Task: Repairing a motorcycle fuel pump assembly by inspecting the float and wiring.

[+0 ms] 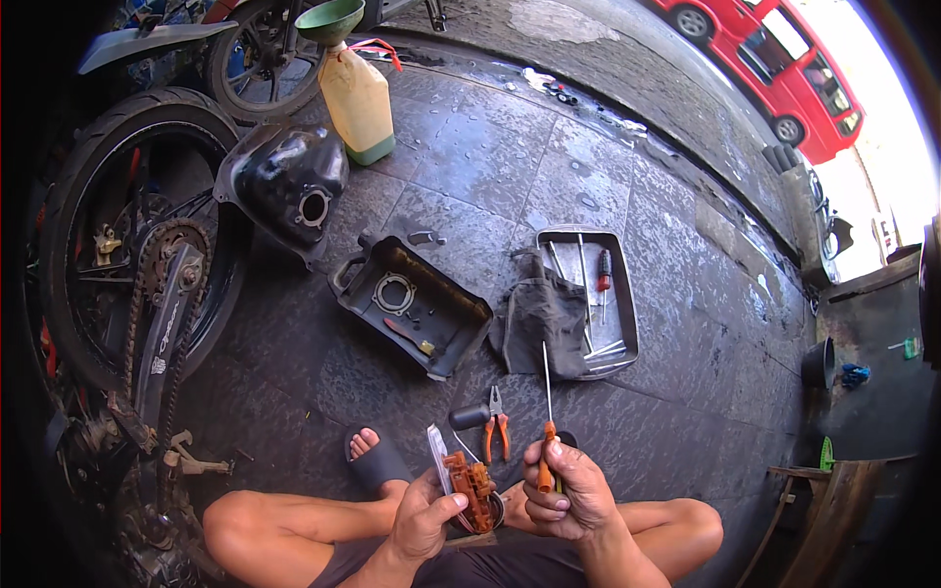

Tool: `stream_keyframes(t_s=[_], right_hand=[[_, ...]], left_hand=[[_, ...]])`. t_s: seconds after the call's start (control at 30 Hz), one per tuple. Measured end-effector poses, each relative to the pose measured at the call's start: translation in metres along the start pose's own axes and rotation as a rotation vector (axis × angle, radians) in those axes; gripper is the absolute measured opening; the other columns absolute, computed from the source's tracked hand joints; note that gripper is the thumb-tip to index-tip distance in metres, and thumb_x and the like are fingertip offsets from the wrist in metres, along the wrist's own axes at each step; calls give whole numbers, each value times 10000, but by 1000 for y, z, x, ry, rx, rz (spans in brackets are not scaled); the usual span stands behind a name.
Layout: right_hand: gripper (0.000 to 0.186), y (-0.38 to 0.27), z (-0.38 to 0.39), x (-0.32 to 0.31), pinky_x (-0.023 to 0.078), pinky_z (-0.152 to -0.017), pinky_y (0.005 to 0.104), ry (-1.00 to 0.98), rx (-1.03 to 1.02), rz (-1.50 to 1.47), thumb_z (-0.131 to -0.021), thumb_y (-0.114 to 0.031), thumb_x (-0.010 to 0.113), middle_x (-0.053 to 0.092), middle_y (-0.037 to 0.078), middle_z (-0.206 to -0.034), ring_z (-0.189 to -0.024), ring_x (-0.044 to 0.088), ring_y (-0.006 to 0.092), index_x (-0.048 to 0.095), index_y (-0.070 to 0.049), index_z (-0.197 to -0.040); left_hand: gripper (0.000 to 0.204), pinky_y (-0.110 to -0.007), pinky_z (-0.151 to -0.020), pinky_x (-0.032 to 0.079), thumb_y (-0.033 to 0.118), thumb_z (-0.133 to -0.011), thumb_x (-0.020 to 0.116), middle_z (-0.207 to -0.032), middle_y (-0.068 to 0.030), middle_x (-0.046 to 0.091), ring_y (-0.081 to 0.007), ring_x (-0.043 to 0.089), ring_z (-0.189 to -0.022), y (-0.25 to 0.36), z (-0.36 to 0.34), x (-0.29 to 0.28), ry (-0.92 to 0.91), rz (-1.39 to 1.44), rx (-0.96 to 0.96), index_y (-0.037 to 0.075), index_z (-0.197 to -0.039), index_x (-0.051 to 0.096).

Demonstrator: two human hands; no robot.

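My left hand is closed around a fuel pump assembly of orange-brown plastic, held low in front of my lap. A thin wire arm reaches up from it to a black float. A clear plastic strip shows along its left side. In my right hand is a screwdriver with an orange handle, its shaft pointing up and away from me. The screwdriver's tip is apart from the assembly. Pliers with orange grips lie on the floor just beyond my hands.
Ahead lie a black tray with a metal ring and brush, and a metal tool tray under a dark cloth. A black fuel tank, jerrycan and motorcycle wheel stand left. A wooden bench is right.
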State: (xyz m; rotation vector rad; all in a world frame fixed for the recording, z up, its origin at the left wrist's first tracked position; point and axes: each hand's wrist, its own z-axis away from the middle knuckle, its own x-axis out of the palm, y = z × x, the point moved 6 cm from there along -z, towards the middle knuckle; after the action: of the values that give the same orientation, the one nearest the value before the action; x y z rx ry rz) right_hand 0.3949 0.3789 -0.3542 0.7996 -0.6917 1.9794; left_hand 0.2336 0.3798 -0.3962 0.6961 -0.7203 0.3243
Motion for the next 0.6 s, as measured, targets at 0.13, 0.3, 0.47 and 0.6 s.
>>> stream_keyframes(t_s=[0.13, 0.3, 0.47, 0.6], right_hand=[[292, 0, 1, 2, 324, -418, 196, -6, 27, -103, -1047, -282, 475, 550, 29, -747, -455, 374, 48, 574, -9, -1083], [299, -1, 2, 5, 318, -416, 188, 35, 16, -167, -1047, -299, 475, 548, 27, -753, -457, 376, 46, 571, -18, -1083], [309, 1, 4, 5, 321, -419, 190, 16, 6, -146, -1046, -313, 476, 548, 23, -753, -460, 374, 47, 572, -23, -1094], [311, 8, 43, 42, 336, -443, 190, -86, 34, -31, -1037, -298, 476, 601, 93, -827, -484, 394, 48, 599, -12, -1045]], left_hand=[[530, -385, -968, 520, 158, -831, 659, -1148, -180, 641, -243, 651, -1055, -4, -2, 0, -6, 43, -21, -50, -1285, 484], [580, -395, -913, 565, 176, -817, 685, -1166, -212, 625, -270, 673, -1020, -9, -3, -1, -102, 138, -36, -50, -1298, 452], [646, -376, -840, 609, 197, -806, 691, -1191, -280, 594, -327, 686, -997, -4, 0, 10, -225, 283, -47, -69, -1314, 394], [542, -521, -900, 561, 261, -793, 699, -1131, -289, 610, -400, 649, -1028, -20, -6, -6, -331, 280, 13, 44, -1252, 508]])
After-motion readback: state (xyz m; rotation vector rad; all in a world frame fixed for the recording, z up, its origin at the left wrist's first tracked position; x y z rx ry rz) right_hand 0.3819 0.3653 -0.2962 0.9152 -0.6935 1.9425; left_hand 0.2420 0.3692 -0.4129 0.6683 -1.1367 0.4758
